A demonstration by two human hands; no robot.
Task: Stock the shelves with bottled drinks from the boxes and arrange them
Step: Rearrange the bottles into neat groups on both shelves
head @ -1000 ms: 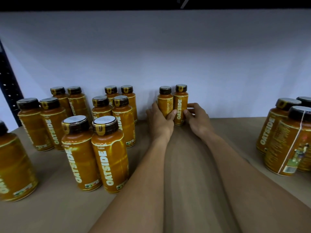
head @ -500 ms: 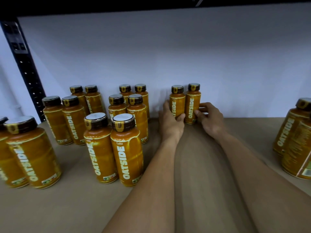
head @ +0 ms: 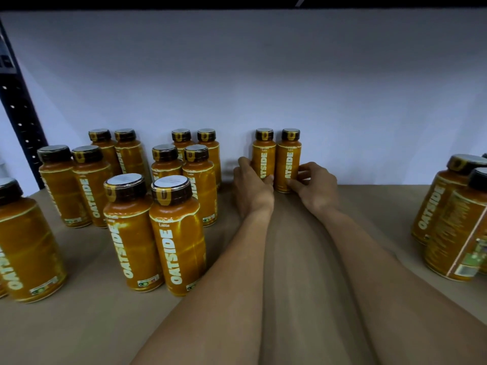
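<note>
With the left grip (head: pixel 253 191) wrapped round one orange, dark-capped plastic bottle (head: pixel 263 159) and the right grip (head: pixel 316 191) pinching its twin (head: pixel 288 160), both upright at the back of the brown shelf (head: pixel 369 206), press them together. Square to the white wall (head: pixel 263 75), labels forward; slide, never tip.

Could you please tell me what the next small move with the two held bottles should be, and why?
Probably let go of both and draw the hands back for the next pair. The left hand holds the left bottle and the right hand the right bottle; both stand upright, side by side at the back wall, labels forward, with bare shelf in front.
</note>
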